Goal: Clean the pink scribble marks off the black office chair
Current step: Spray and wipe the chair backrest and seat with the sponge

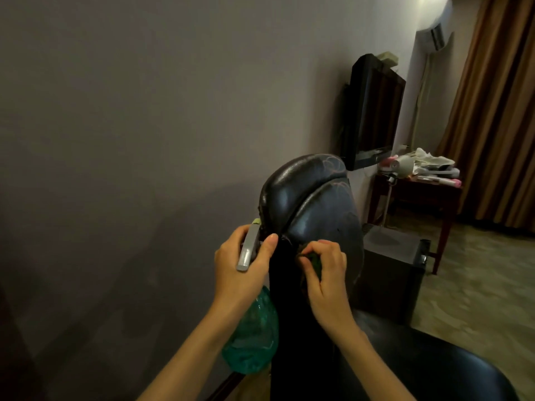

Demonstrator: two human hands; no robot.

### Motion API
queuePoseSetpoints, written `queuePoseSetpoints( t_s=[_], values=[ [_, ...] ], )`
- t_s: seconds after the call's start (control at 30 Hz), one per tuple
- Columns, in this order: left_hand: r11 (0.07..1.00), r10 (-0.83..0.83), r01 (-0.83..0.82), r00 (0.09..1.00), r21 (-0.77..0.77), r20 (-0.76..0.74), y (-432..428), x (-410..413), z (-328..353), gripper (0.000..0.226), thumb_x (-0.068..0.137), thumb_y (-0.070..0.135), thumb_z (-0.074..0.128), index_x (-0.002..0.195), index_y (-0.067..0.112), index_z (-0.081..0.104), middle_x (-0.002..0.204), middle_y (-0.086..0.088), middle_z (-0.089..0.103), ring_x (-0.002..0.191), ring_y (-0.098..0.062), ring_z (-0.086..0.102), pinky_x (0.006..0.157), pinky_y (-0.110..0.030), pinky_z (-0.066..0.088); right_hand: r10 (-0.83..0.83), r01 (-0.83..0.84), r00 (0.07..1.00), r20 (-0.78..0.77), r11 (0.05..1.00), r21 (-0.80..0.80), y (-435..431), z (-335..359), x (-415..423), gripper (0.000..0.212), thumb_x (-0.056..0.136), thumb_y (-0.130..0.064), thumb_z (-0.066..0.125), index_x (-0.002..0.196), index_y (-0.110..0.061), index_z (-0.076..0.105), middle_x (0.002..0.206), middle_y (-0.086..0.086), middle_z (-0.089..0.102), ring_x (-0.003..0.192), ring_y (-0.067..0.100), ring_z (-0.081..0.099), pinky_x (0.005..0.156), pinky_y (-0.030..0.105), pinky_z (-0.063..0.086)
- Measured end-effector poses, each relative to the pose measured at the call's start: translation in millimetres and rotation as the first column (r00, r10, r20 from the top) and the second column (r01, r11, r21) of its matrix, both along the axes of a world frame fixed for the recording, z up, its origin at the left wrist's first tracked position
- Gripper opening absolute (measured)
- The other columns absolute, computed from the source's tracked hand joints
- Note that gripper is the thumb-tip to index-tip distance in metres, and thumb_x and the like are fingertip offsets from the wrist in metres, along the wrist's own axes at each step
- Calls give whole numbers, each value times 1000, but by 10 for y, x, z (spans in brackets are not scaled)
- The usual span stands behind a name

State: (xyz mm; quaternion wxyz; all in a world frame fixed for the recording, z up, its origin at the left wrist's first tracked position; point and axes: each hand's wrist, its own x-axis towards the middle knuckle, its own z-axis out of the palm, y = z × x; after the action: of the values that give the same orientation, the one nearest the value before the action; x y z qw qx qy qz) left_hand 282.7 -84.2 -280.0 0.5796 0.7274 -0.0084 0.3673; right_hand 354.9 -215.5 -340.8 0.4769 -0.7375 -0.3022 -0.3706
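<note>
Green wad [315,263], cloth or sponge, cannot tell which. It is pinched in the curled fingers of the right hand [325,277] and pressed to the chair [321,221] low on the back panel, well under the headrest [292,178].

Left hand [241,267] is wrapped round the neck of a bottle [252,334], thumb beside the grey trigger head [249,248]. The nozzle sits close to the chair's left edge and the teal body hangs below the wrist. The hands are level, with the dark edge of the backrest between them.

Pink marks [330,164]: faint loops at the headrest's top right, and more just under the seam on the upper back panel. Both patches lie up and to the right of the right hand, farther from the person. None show beside the wad.

The backrest's long axis runs up and away from the hands, so the wipe probably has to travel up along it, then right. The right hand is nearer the marks and has the wad. The left is on the far side of the backrest, so any spray would likely need aiming higher at the headrest.
</note>
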Motion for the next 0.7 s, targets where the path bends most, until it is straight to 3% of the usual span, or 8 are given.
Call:
queuePoseSetpoints(
  t_s=[0.13,0.2,0.33,0.47,0.57,0.7],
  values=[
    [1000,-8,8,1000,-5,4,-21,22,-4,6,86,23,67,92,23,65,76,3,66,70,-8,63,58,-19,49,-35,32,998,48,998,59,10,8,342,12,89,-28,43,100,-28,47,98,-4,46,91,8,40,83,15,30],
    [1000,-8,9,1000,-6,7,-34,25,-21,6,86,24,66,92,22,65,74,1,65,69,-11,62,58,-22,50,-75,73,997,12,993,98,-21,25,633,16,90,-25,44,101,-17,52,97,-5,45,89,6,38,82,25,32],
    [999,-22,22,1000,-24,13,-60,29,-40,4,86,24,64,89,27,64,76,3,65,67,-15,61,57,-26,51,-164,199,945,-283,975,98,-140,-2,1339,14,97,-14,48,109,-10,53,109,9,45,103,29,42,87,29,28],
    [999,-14,14,1000,-37,5,-51,61,-1,7,85,25,65,88,31,63,77,4,65,68,-16,61,59,-30,52,-189,234,880,-436,971,52,-227,29,1616,18,99,-19,43,115,-15,50,119,15,42,112,36,40,95,41,29],
    [1000,-10,10,1000,-21,4,-47,39,5,7,86,23,65,88,30,63,77,5,66,68,-14,62,60,-28,52,-178,219,874,-452,975,40,-303,107,1513,16,99,-21,44,113,-15,49,111,11,42,109,36,43,93,36,29],
    [1000,0,0,1000,4,10,-34,-18,-4,5,86,23,66,88,27,64,74,0,65,68,-13,62,61,-30,52,-8,91,945,-326,966,242,-345,77,851,9,98,-19,44,100,-27,48,104,2,46,105,23,45,95,35,39]
  ],
)
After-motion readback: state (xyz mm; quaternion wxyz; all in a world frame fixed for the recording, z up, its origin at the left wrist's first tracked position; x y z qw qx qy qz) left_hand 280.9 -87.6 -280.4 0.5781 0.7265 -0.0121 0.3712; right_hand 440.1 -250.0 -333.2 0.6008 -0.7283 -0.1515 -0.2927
